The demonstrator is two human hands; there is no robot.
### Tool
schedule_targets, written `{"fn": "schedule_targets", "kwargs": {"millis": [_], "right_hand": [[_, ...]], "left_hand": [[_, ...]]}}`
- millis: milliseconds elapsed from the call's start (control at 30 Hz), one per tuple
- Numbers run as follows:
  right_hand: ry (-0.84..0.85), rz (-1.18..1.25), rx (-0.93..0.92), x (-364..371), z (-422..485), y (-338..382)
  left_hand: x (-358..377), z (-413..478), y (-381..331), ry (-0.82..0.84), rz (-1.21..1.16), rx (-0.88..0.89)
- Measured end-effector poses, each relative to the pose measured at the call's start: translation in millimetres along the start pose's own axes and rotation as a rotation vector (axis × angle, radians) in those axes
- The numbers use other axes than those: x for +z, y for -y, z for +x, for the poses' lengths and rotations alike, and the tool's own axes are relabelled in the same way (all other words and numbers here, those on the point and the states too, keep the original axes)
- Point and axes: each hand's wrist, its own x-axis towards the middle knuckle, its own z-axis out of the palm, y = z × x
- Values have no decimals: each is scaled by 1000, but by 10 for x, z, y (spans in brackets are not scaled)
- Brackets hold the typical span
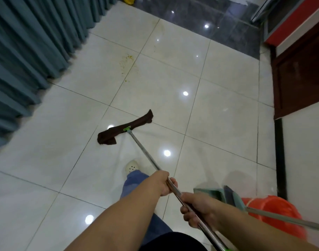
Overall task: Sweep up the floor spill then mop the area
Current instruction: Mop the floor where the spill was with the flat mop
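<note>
Seems mop step: left hand [163, 182] & right hand [196, 209] grip the steel mop pole [146, 154]; next should push dark-brown cloth head [125, 128] fwd to yellow crumb spill [127, 64].

Both forearms bare, reaching in from the bottom edge toward frame centre. Left hand [163, 182] is further up, below centre, fingers wrapped round the mop handle [144, 153]. Right hand [196, 209] grips the same handle just behind it, lower right.

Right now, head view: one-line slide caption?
Left hand and right hand grip the mop handle; mop head on the floor short of the yellow spill, dustpan and orange bucket beside.
</note>
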Motion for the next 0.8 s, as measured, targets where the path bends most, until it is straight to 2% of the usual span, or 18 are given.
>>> {"fn": "schedule_targets", "kwargs": {"millis": [200, 433, 600, 800], "right_hand": [[17, 11, -28, 237, 61, 87], [21, 34, -40, 755, 120, 660], [48, 120, -60, 1523, 130, 1281], [48, 216, -107, 2455, 197, 1936]], "left_hand": [[-170, -78, -159, 26, -122, 32], [-380, -269, -766, 72, -343, 104], [-764, -444, -1585, 50, -267, 175], [-1219, -478, -2641, -14, -93, 167]]}}
